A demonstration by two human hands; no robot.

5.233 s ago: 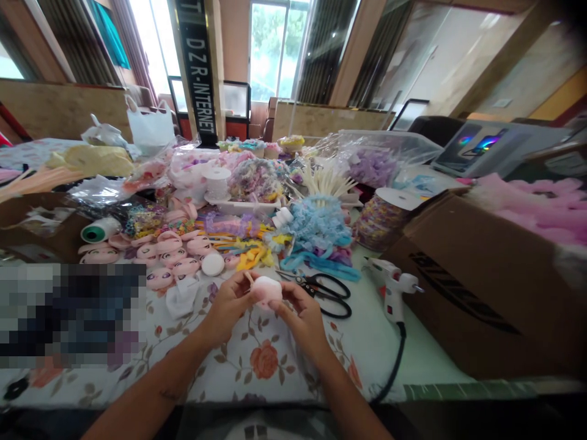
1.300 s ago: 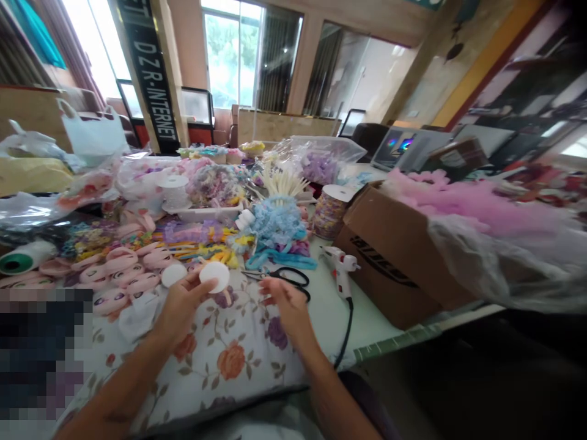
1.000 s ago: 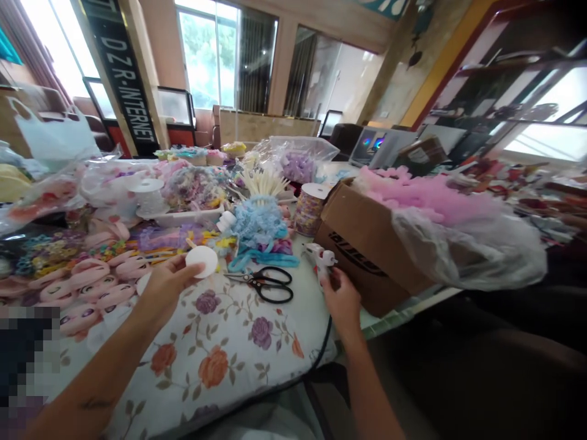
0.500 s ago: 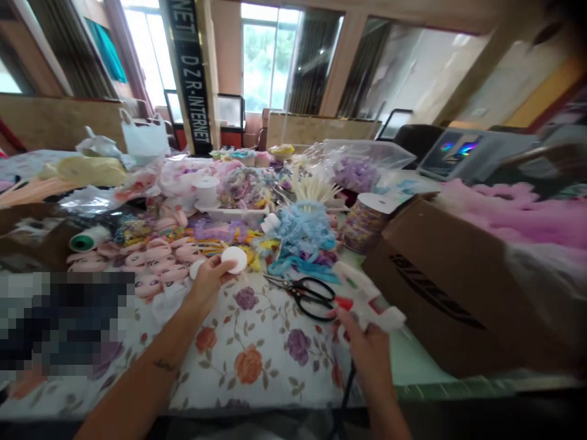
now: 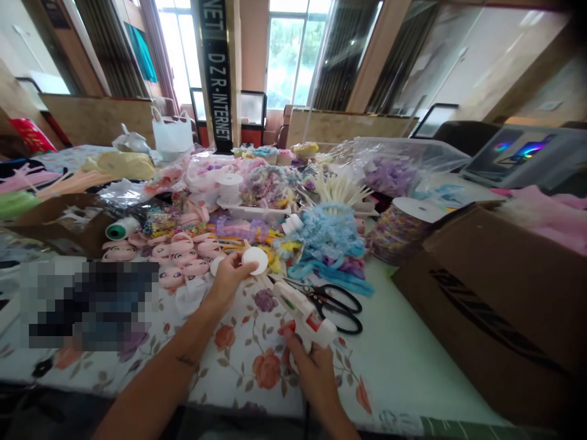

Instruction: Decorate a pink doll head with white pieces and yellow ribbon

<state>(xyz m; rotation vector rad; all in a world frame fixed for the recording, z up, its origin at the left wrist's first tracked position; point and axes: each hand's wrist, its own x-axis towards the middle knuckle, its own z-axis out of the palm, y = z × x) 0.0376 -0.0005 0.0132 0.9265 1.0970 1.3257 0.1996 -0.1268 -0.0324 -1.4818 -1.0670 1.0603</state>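
My left hand (image 5: 229,278) pinches a round white disc (image 5: 255,261) between thumb and fingers, above the flowered tablecloth. A white hot glue gun (image 5: 300,305) with red parts is held by its handle in my right hand (image 5: 314,366); its nozzle points up and left toward the disc, apart from it. Black-handled scissors (image 5: 337,305) lie on the table just behind the glue gun, which partly covers their blades. Pink doll heads (image 5: 186,260) with painted eyes lie in rows left of my left hand. Another white round piece (image 5: 216,266) is partly hidden behind that hand.
A large cardboard box (image 5: 486,311) stands at the right. Blue fluffy trim (image 5: 330,235), a spool of mixed yarn (image 5: 398,235) and a green-cored thread cone (image 5: 121,228) crowd the middle. An open brown box (image 5: 59,226) sits at left.
My right hand has brought the glue gun left, in front of the scissors and nearer the disc. My left hand still holds the disc. The camera view has turned slightly left.
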